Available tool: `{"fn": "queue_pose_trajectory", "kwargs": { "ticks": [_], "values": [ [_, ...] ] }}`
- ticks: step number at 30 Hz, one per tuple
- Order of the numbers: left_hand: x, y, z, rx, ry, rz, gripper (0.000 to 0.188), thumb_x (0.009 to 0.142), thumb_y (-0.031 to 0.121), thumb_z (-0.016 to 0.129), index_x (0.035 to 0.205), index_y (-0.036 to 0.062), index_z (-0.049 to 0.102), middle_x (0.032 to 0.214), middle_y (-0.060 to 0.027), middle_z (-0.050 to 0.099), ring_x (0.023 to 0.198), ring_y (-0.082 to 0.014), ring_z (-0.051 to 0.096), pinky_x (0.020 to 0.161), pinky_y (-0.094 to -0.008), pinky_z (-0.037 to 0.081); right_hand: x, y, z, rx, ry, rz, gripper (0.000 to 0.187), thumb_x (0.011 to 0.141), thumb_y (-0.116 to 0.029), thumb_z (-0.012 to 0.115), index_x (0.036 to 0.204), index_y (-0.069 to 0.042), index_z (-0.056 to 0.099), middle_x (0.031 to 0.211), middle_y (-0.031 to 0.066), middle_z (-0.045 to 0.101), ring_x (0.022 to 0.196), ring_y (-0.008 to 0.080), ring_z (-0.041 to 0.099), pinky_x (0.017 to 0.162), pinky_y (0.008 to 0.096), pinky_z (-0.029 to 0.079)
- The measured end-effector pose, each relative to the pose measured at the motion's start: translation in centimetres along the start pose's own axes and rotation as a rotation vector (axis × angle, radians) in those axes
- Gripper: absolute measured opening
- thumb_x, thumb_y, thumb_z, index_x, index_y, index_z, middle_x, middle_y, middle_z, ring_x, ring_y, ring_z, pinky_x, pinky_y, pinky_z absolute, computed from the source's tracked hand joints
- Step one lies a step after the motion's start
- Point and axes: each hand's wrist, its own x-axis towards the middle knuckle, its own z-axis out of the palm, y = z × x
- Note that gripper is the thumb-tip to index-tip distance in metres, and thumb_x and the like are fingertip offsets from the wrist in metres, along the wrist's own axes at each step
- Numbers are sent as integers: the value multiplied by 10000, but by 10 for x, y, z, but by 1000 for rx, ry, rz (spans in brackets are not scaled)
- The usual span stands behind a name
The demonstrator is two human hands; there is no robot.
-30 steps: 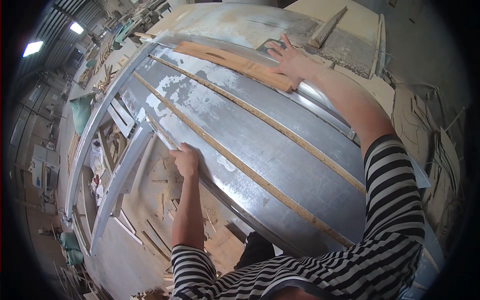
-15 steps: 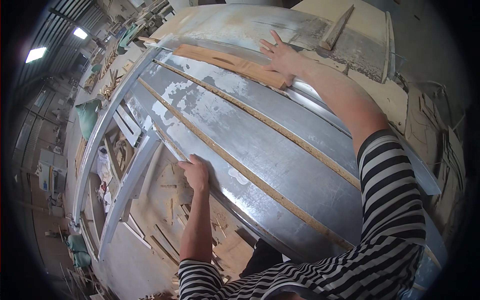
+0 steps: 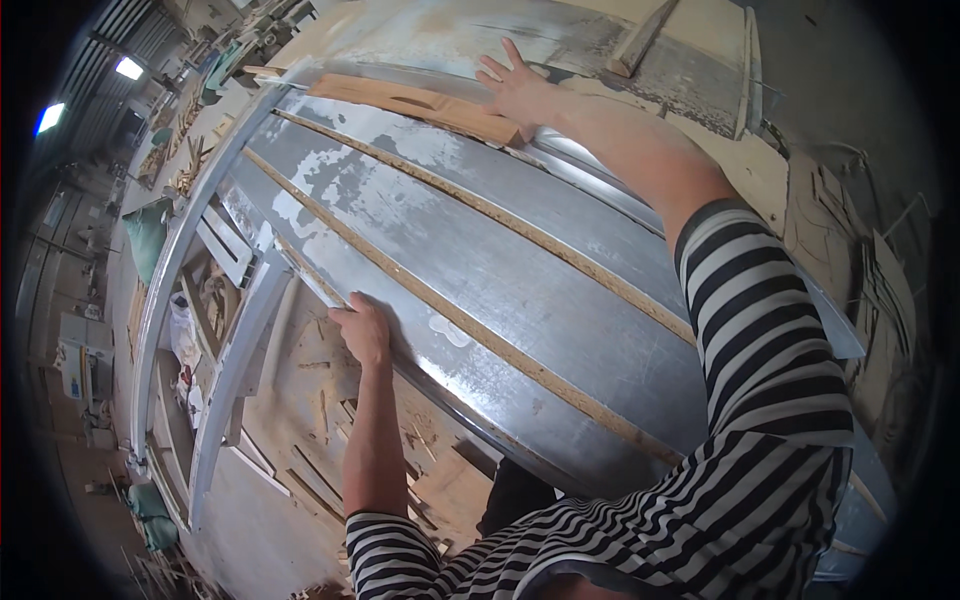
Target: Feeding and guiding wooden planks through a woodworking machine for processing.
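Note:
A long, flat wooden board (image 3: 400,100) lies along the far side of a grey metal tabletop (image 3: 560,330) with pale worn patches. At the board's right end my right hand (image 3: 525,95) rests with fingers spread, its palm side toward the wood; the contact itself is partly hidden. My left hand (image 3: 363,328) is closed round the tabletop's near left edge, its thumb side up and some fingers out of sight beneath. Between the hands, two narrow wooden strips (image 3: 470,200) run along the metal surface.
A curved-looking metal frame (image 3: 170,260) extends from the table's left end. Wood offcuts (image 3: 320,470) lie on the floor below. Beyond the board, a wooden bar (image 3: 640,40) sits on another surface. Stacked sheets (image 3: 850,260) stand at the right, a green sack (image 3: 148,238) at the left.
The whole view has shifted, so the table appears farther left and up. Both hands keep about the same places on the board and the table edge.

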Motion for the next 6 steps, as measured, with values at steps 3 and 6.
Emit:
{"fn": "queue_pose_trajectory", "kwargs": {
  "ticks": [3,6],
  "values": [
    [7,-3,0,-3,-28,-15,759,996,512,408,1464,-72,281,1236,-420,572,1149,-552,579,1012,-549,453,7,3,-2,18,-50,-15,958,638,-543,834,1500,-438,431,1660,145,232,1550,393,92,1105,822,-3],
    [10,6,1,-10,-12,-22,809,983,532,427,1491,-72,248,1276,-420,551,1178,-546,566,1033,-538,444,10,10,-2,63,-87,-21,955,656,-573,811,1513,-439,410,1666,145,216,1552,391,88,1110,817,-3]
  ]
}}
